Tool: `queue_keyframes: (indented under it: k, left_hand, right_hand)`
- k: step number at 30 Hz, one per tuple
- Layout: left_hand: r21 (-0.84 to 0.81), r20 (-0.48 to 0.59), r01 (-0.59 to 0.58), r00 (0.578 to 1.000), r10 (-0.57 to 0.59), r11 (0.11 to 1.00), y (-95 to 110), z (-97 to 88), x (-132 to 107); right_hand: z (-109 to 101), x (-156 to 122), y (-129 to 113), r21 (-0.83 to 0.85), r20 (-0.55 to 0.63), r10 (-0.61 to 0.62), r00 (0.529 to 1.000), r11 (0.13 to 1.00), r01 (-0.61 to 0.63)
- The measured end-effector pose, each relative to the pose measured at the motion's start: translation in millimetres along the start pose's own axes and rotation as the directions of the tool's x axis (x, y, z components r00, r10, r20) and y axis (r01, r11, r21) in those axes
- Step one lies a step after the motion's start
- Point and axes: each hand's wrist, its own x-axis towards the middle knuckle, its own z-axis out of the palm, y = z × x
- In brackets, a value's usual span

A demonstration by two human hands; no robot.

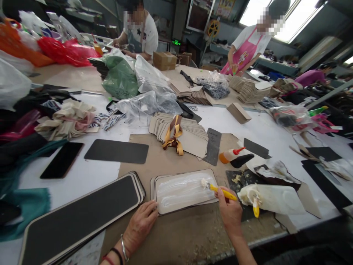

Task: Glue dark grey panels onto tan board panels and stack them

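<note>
White paste [179, 189] covered most of the board [205, 197] but some edges, the right hand [231, 212] gripped the brush [220, 190], and the left hand [141, 222] lay loose.

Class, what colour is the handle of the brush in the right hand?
Yellow handle, seen best in the head view.

Counts: hands, bottom of frame, 2, the left hand [142, 222] and the right hand [231, 211]; wrist bands [124, 248], bottom, 3; yellow-handled brushes [213, 188], lower right, 2; red-tipped bottles [227, 156], 2 discernible, right of centre and upper left; phone [62, 161], left, 1; carton [164, 61], upper centre, 1; co-workers [150, 40], upper frame, 3 discernible
</note>
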Motion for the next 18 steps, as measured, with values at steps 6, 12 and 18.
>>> queue_keyframes:
  k: [6,12,18]
  left_hand:
    - [-0.017,0.053,0.032,0.998,-0.031,0.999,4,-3.1,5]
    - [-0.023,0.05,0.055,0.997,-0.053,0.998,6,-2.8,6]
    - [-0.054,0.031,0.051,0.998,-0.05,0.997,5,-4.7,9]
  right_hand:
    - [62,-73,-62,0.367,0.367,-0.075,0.927,0.927,-0.071]
    - [61,-55,-50,0.263,0.272,-0.103,0.957,0.964,0.029]
    - [36,-62,-50,0.203,0.329,-0.099,0.939,0.979,0.032]
